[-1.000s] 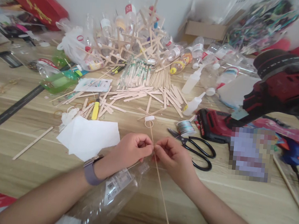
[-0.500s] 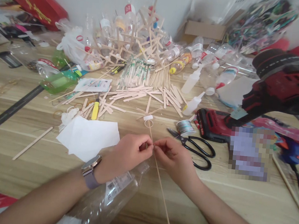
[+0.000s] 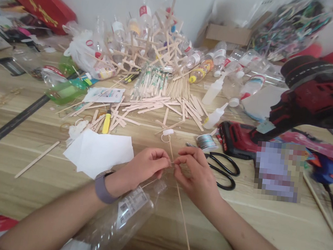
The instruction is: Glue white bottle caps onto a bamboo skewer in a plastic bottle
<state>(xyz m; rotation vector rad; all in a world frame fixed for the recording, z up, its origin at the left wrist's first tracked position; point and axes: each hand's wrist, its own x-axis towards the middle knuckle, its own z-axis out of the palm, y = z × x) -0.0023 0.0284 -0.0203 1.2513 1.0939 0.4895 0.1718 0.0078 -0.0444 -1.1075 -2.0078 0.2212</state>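
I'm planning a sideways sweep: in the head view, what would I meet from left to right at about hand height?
Loose wooden stick, white paper, left hand, right hand, black scissor handles, pixelated lilac item, blue tool.

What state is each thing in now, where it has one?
Left hand: fingertips pinched at the thin stick.
Right hand: fingertips pinched close by.
Large clear bottle: on its side.
Scissors: blades partly hidden, open or shut unclear.
Spool: wound with thread.
Squeeze bottles: nozzles fitted.
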